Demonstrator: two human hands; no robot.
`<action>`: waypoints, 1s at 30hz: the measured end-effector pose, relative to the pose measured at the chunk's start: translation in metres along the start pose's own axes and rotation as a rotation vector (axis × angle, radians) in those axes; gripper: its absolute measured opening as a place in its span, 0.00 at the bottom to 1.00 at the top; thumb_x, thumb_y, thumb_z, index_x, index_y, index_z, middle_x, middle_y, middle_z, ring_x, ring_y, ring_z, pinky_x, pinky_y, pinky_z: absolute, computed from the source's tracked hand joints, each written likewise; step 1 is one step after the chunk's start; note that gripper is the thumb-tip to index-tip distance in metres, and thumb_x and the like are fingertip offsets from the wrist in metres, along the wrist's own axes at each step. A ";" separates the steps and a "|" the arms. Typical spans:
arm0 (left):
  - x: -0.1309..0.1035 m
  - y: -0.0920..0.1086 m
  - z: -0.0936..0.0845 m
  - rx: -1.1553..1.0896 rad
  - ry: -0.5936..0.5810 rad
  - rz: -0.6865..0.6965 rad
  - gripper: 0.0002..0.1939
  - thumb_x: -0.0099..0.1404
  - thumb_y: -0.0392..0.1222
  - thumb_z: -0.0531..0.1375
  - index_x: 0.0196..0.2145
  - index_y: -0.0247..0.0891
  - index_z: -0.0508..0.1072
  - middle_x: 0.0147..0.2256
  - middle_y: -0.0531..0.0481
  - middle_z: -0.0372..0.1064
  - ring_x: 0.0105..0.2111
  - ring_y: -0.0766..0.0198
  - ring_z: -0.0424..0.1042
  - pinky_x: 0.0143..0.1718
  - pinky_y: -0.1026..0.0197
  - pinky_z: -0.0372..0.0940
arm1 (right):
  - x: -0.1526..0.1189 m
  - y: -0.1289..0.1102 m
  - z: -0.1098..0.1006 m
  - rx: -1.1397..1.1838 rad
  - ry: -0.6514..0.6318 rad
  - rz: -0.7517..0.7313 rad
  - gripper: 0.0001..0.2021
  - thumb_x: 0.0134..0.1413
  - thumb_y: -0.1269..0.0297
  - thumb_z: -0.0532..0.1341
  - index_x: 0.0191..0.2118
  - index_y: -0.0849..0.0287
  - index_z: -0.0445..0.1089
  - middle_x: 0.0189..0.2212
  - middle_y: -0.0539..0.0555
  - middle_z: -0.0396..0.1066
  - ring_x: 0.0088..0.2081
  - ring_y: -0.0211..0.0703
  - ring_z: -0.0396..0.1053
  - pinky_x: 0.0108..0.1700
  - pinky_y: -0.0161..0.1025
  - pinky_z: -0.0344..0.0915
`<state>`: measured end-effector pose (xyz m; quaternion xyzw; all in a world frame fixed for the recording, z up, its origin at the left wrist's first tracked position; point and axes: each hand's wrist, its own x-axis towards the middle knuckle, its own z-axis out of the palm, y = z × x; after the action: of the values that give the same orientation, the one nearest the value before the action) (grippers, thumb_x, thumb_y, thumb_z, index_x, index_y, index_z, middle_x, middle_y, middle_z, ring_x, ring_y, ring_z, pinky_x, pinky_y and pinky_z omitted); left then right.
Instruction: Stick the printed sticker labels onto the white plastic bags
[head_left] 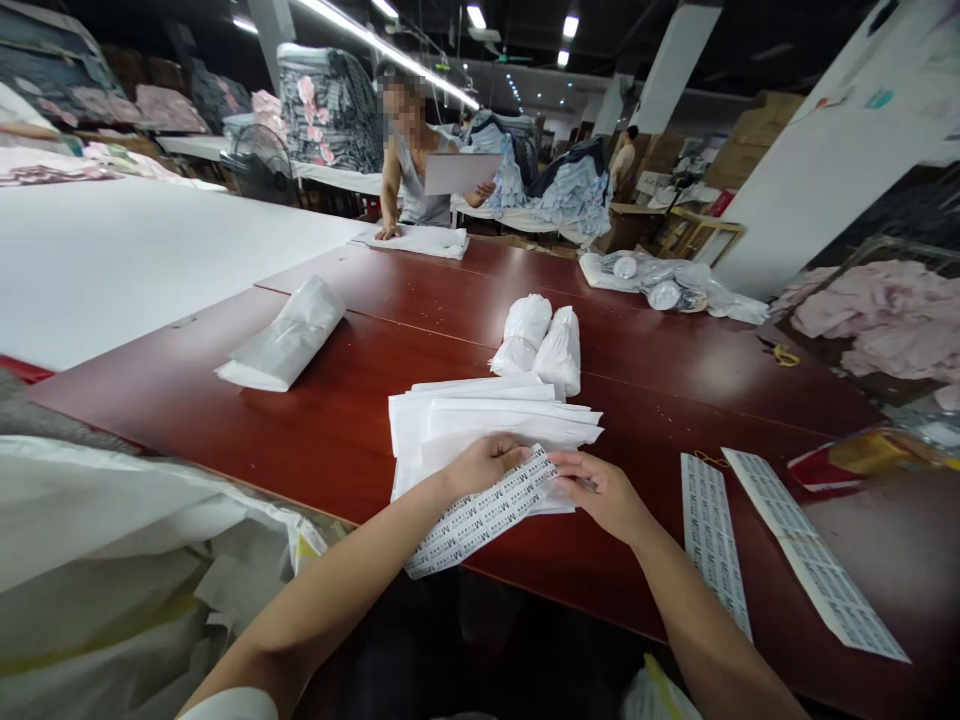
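A long sheet of stickers [480, 520], printed with rows of the letter M, slants across the table's near edge. My left hand [491, 462] is closed on its upper part, thumb and fingers pinching it. At the sheet's top right corner, my right hand [600, 490] has its thumb and fingers together; whether a peeled sticker is between them is too small to see. Beneath both hands lies a fanned pile of flat white bags [495, 410]. Two rolled white bundles [536, 340] stand just behind the pile.
Two more sticker sheets [716, 530] lie at right, beside a red and yellow packet [862, 460]. A folded plastic bundle [289, 335] is at left on the red-brown table [420, 330]. Yellow-handled snips [784, 355] lie far right. Across the table, a person [427, 180] holds a white board.
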<state>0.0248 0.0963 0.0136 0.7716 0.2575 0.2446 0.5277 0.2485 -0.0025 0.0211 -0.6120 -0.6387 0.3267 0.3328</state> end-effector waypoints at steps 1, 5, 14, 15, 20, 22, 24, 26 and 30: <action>0.000 0.000 0.000 0.001 -0.001 -0.004 0.25 0.74 0.59 0.52 0.38 0.36 0.77 0.30 0.48 0.73 0.30 0.60 0.71 0.32 0.59 0.66 | 0.000 0.001 -0.001 -0.007 0.006 0.020 0.17 0.61 0.55 0.64 0.54 0.48 0.76 0.47 0.54 0.80 0.50 0.52 0.77 0.52 0.49 0.74; -0.001 0.000 0.001 0.020 -0.022 0.002 0.24 0.72 0.58 0.56 0.27 0.36 0.72 0.31 0.49 0.72 0.30 0.62 0.70 0.30 0.61 0.64 | -0.005 0.003 0.002 -0.066 0.082 0.002 0.12 0.60 0.54 0.65 0.48 0.46 0.80 0.44 0.51 0.81 0.47 0.51 0.78 0.51 0.47 0.75; -0.001 -0.006 0.007 0.068 0.040 0.020 0.20 0.73 0.55 0.56 0.36 0.36 0.76 0.35 0.46 0.74 0.35 0.59 0.72 0.35 0.60 0.66 | -0.017 0.001 0.013 -0.053 0.192 -0.191 0.10 0.63 0.58 0.63 0.47 0.47 0.79 0.46 0.52 0.79 0.47 0.48 0.76 0.47 0.43 0.76; -0.001 -0.006 0.007 0.067 0.047 0.025 0.20 0.73 0.55 0.56 0.36 0.36 0.76 0.35 0.46 0.74 0.35 0.59 0.72 0.35 0.60 0.66 | -0.019 -0.003 0.014 -0.048 0.195 -0.206 0.09 0.63 0.58 0.63 0.45 0.48 0.80 0.47 0.53 0.77 0.48 0.48 0.76 0.48 0.45 0.75; -0.003 -0.005 0.006 0.059 0.067 0.044 0.21 0.74 0.55 0.54 0.36 0.36 0.76 0.37 0.47 0.74 0.33 0.61 0.71 0.34 0.60 0.65 | -0.033 -0.019 0.001 0.026 0.267 -0.138 0.08 0.60 0.55 0.65 0.38 0.50 0.80 0.52 0.55 0.74 0.52 0.51 0.73 0.51 0.48 0.73; -0.005 -0.002 0.005 0.074 0.040 0.066 0.21 0.75 0.55 0.53 0.35 0.36 0.75 0.39 0.47 0.75 0.34 0.62 0.72 0.34 0.60 0.66 | -0.038 -0.013 -0.015 0.159 0.473 -0.031 0.10 0.59 0.52 0.66 0.39 0.52 0.79 0.38 0.54 0.77 0.40 0.47 0.75 0.42 0.45 0.74; -0.006 -0.001 0.005 0.122 0.003 0.114 0.21 0.75 0.53 0.53 0.34 0.37 0.76 0.42 0.46 0.75 0.36 0.61 0.73 0.36 0.59 0.67 | -0.041 -0.003 -0.032 0.276 0.650 0.092 0.13 0.56 0.50 0.68 0.40 0.53 0.78 0.25 0.49 0.71 0.27 0.40 0.69 0.32 0.41 0.71; -0.008 -0.001 0.005 0.186 -0.004 0.192 0.19 0.75 0.50 0.54 0.33 0.38 0.76 0.45 0.46 0.75 0.43 0.58 0.74 0.43 0.56 0.69 | -0.043 0.007 -0.044 0.318 0.678 0.199 0.16 0.53 0.48 0.70 0.40 0.55 0.77 0.19 0.46 0.64 0.21 0.36 0.61 0.27 0.38 0.66; -0.010 -0.003 0.007 0.262 0.030 0.336 0.14 0.74 0.46 0.58 0.34 0.39 0.78 0.53 0.43 0.74 0.60 0.52 0.66 0.60 0.49 0.64 | -0.044 0.008 -0.042 0.213 0.564 0.331 0.19 0.50 0.47 0.71 0.40 0.57 0.78 0.17 0.45 0.63 0.21 0.36 0.60 0.26 0.38 0.65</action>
<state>0.0216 0.0863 0.0073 0.8619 0.1625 0.3054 0.3708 0.2896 -0.0454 0.0371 -0.7354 -0.3762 0.2589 0.5007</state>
